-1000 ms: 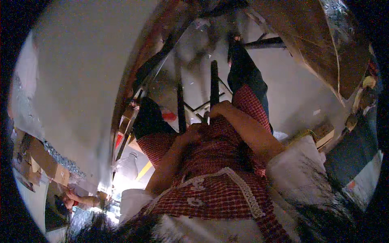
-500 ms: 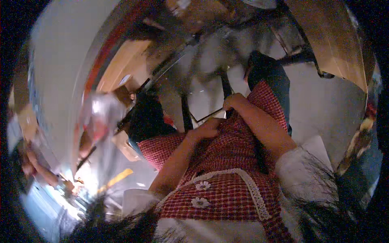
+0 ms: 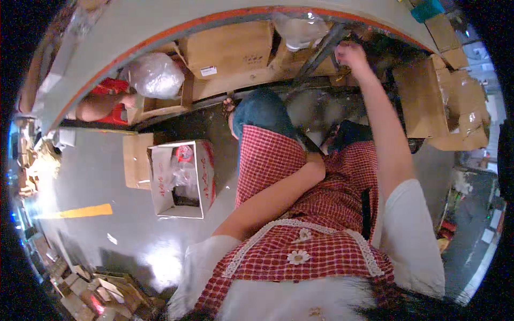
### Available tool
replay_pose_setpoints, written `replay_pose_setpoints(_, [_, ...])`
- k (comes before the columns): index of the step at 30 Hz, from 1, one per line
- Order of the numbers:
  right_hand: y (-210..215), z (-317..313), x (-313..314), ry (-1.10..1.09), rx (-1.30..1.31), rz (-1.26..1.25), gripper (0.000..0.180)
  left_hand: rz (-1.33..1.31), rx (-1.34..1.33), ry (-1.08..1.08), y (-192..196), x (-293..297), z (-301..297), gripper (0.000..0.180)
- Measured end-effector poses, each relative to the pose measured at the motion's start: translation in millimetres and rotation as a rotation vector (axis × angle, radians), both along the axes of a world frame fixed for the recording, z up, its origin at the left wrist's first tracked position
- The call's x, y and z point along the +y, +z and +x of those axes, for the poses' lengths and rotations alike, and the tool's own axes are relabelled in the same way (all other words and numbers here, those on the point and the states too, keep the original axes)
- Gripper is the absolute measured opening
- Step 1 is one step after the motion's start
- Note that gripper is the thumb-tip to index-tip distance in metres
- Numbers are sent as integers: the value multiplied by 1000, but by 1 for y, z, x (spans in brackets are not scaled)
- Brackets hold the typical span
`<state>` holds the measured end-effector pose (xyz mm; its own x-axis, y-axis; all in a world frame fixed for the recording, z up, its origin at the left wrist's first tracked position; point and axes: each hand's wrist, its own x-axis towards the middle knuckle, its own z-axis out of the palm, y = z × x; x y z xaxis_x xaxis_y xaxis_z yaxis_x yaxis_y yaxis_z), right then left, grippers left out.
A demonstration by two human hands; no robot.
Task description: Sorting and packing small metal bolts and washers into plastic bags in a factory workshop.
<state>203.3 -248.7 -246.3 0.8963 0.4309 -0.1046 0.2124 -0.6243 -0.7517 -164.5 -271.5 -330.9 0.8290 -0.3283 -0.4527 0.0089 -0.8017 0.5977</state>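
Metal shelf strut [image 3: 321, 51], slanting among cardboard boxes [image 3: 227, 48], sits just beside the raised right hand [image 3: 350, 53], curled closed; left hand [image 3: 316, 163] rests on the red checked apron [image 3: 267, 155], grip unclear.

Glossy floor [image 3: 96, 187], checked cloth apron [image 3: 300, 214]

Dark metal shelf strut [image 3: 320, 53]: slanted bar, runs diagonally from upper right down to lower left across brown cardboard boxes [image 3: 230, 48] on low shelf; right hand [image 3: 350, 53] closed just beside its upper end. Red-checked fabric apron [image 3: 300, 214]: draped over lap; left hand [image 3: 316, 163] rests on it, fingers hidden.
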Motion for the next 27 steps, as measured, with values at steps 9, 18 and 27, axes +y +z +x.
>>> replay_pose_setpoints(9, [1,-1,39,-165,276,284,24,67,-271,72,14,-2,-9,72])
replay_pose_setpoints(18, [-6,-36,90,-440,346,611,24,-97,-316,229,19,-6,-13,58])
replay_pose_setpoints(27, [-9,-24,84,-141,178,672,54,-14,-205,-42,-22,-51,30,43])
